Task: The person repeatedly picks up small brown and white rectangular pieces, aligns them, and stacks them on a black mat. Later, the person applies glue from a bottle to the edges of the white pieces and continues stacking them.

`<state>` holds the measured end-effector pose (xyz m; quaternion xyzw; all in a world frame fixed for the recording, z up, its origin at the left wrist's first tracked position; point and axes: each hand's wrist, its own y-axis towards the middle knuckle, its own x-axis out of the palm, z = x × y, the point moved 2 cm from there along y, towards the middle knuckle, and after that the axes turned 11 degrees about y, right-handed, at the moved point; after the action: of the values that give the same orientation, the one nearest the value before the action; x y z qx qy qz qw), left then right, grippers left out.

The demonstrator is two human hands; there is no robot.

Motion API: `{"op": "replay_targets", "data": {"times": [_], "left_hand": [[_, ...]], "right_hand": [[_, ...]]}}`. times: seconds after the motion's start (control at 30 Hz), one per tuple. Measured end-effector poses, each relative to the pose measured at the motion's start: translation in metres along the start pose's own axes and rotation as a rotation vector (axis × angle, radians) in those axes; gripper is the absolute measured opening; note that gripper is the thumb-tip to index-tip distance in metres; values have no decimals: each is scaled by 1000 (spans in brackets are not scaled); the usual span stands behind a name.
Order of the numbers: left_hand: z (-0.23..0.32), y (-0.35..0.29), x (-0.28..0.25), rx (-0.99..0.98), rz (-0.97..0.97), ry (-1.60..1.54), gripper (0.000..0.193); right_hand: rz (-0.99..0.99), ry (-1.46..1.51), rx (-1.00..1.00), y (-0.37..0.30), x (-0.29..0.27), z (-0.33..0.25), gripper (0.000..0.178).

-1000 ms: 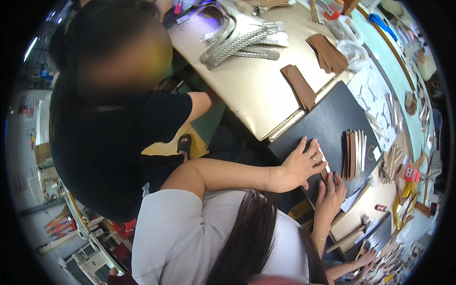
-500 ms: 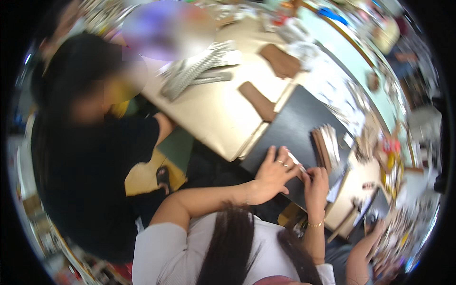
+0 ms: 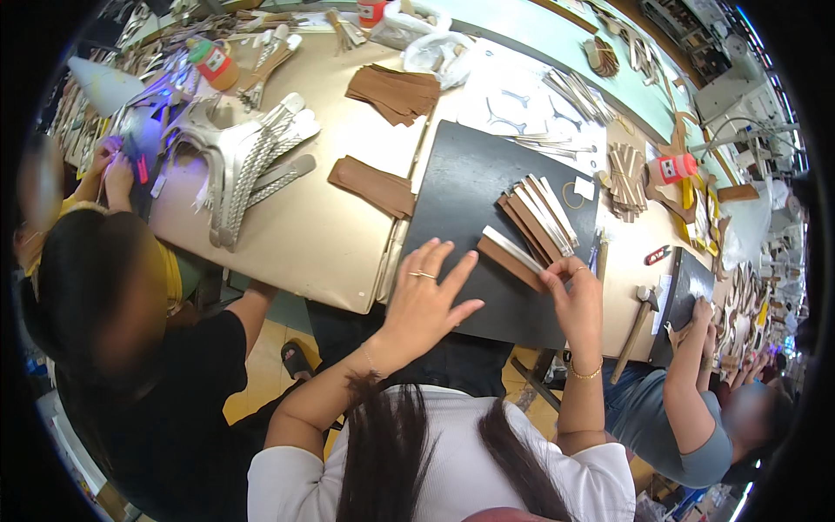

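Note:
On a black board lies a brown leather-like strip with a whitish band along its upper edge. My right hand pinches the strip's right end between thumb and fingers. Left of the strip, my left hand is open above the board, fingers spread, touching nothing that I can see; a ring is on one finger. Just beyond the held strip sits a fanned bundle of similar brown and whitish strips. Two piles of brown pieces, a nearer pile and a farther pile, lie left of the board.
Silvery braided straps and a lidded jar are on the left of the table. To the right are a hammer, small red snips and a red bottle. Co-workers sit close on both sides.
My left hand has lifted off the strip and moved left, its fingers spreading. My right hand still holds the strip, which now shows more fully. The whole view has shifted.

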<state>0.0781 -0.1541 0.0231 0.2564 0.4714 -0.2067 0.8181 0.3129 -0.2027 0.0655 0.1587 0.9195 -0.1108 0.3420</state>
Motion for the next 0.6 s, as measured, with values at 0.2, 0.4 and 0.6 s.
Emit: {"op": "replay_targets", "data": {"times": [0.2,0.4,0.6], "left_hand": [[-64,18,-18,-272,183,80,47],[-138,40,-31,-512,258,119,43],[-154,50,-18,-589,258,64,42]], "right_hand": [[179,-199,-100,23,-18,3,17],[170,-187,-437,88,-16,-9,17],[30,-337,-655,196,31,-14,9]]}}
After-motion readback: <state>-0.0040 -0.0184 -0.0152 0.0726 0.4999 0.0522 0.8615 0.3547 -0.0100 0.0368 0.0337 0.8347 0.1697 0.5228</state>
